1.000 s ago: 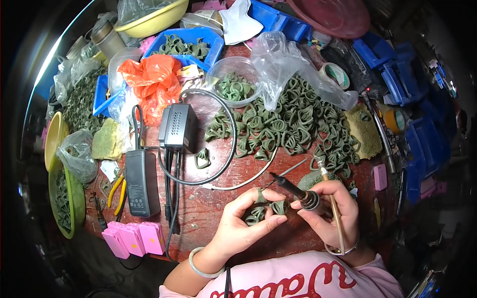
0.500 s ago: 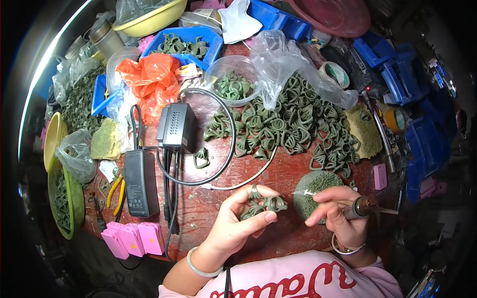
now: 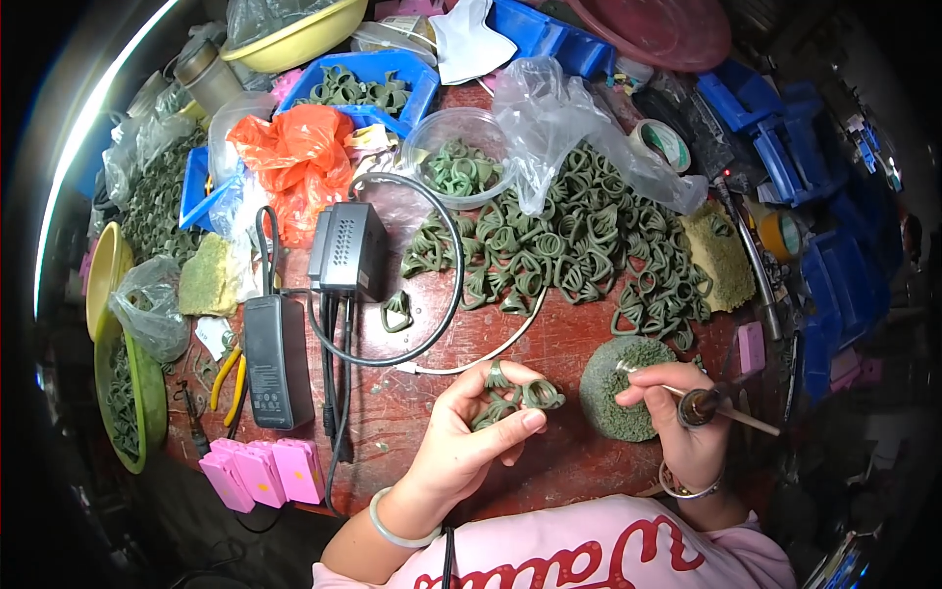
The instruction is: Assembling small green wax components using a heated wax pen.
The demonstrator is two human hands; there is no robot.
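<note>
Rings (image 3: 500, 404) bunched in the left hand (image 3: 466, 434) could spill toward the worktop's (image 3: 564, 471) near edge if its hold loosens, the right hand (image 3: 692, 450) clutching thin stick (image 3: 754, 421) and dark-handled tool (image 3: 698, 408)

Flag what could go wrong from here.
Left hand holds several green pieces at once, so one might slip out. Right hand carries a thin stick and a dark-ended tool together, so one could hamper the other. The stick's tip is at the granule-covered pad; granules might scatter.
</note>
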